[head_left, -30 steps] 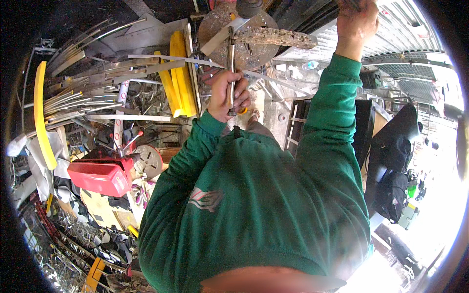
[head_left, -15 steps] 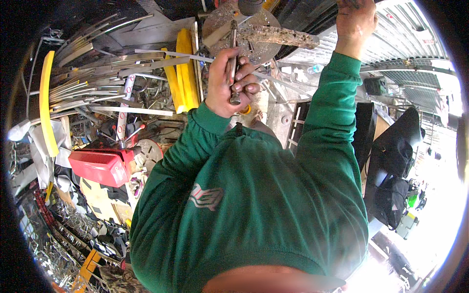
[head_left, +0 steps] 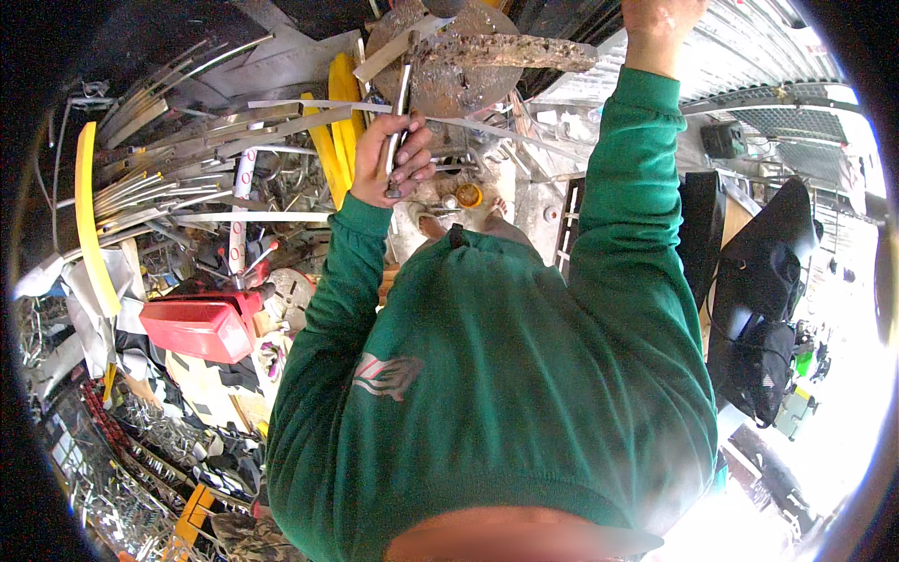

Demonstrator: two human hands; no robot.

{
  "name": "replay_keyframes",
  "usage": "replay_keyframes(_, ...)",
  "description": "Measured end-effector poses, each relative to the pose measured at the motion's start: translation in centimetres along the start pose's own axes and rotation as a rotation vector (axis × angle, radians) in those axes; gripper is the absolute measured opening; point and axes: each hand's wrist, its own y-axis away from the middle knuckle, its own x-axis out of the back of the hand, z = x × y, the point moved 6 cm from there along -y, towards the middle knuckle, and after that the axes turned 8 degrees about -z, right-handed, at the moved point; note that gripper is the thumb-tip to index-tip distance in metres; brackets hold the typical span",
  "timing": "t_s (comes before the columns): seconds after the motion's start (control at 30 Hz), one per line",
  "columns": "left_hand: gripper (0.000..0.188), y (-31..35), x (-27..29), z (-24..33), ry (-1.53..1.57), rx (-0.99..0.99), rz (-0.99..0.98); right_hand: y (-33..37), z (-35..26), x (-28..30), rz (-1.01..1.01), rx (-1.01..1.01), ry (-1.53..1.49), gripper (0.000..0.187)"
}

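My left hand (head_left: 382, 161) is closed round a slim metal hand tool (head_left: 404, 86), shiny along its shaft, with a thicker dark end below my fist. Its exact kind does not show clearly. The tool stands nearly upright in the picture, its upper end overlapping a round grey plate (head_left: 389, 37) and a rough, crusted length of board (head_left: 506, 52). At the top edge, my right hand (head_left: 661, 30) is raised at the end of a stretched arm. The picture cuts off its fingers, so whatever it touches is hidden.
Metal strips and rods (head_left: 154, 192) lie piled on the left, beside yellow bars (head_left: 343, 122). A red box-like bin (head_left: 197, 328) is nearer on that side. Between my feet and the round plate is a small orange-rimmed container (head_left: 468, 195). Black bags (head_left: 758, 300) hang at the right.
My left hand has shifted left with the tool, away from my body's middle. My right hand has gone farther up, partly out of the picture. The view has shifted slightly.
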Motion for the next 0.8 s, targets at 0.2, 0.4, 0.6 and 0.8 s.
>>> replay_keyframes(0.2,0.019,-0.3,-1.3,-0.5,0.150,-0.041,-0.124,-0.3,-0.1,0.0,-0.020,0.024,0.026,0.037)
replay_keyframes(0.4,0.030,-0.9,-5.6,-0.4,0.299,-0.087,-0.088,-0.7,-0.4,0.0,-0.076,0.092,0.103,0.038)
replay_keyframes(0.6,0.027,-0.1,-5.1,0.4,0.092,-0.023,0.146,-0.6,-0.6,0.1,-0.019,0.081,0.073,0.038)
replay_keyframes(0.8,0.022,-0.1,-1.4,0.3,0.018,0.026,-0.051,-0.8,-2.1,-0.8,-0.048,0.004,0.127,0.038)
